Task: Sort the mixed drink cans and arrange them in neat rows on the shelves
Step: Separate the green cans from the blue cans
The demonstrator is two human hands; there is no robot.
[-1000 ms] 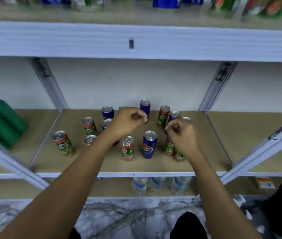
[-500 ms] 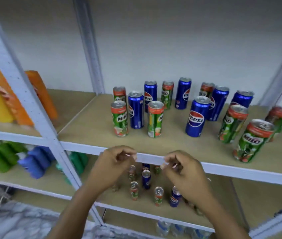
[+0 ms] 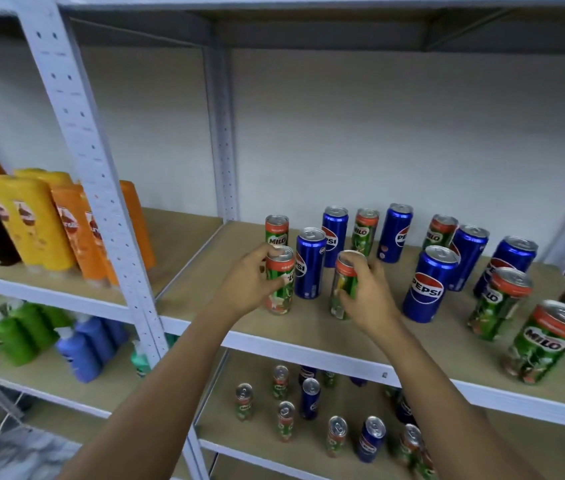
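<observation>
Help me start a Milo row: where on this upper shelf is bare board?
Free: the tan shelf board left of the leftmost green Milo cans, and the front strip before the big blue Pepsi can. Crowded: middle and right.

Both hands are up on the middle shelf [image 3: 308, 327], each wrapped around a green Milo can: left hand [image 3: 250, 289] on the left Milo can [image 3: 279, 282], right hand [image 3: 367, 296] on the other Milo can [image 3: 343, 289]. A blue Pepsi can [image 3: 310, 263] stands between them.

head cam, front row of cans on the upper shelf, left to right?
Milo can in left hand → Milo can in right hand → front Pepsi can → Milo can → nearest Milo can.
</observation>
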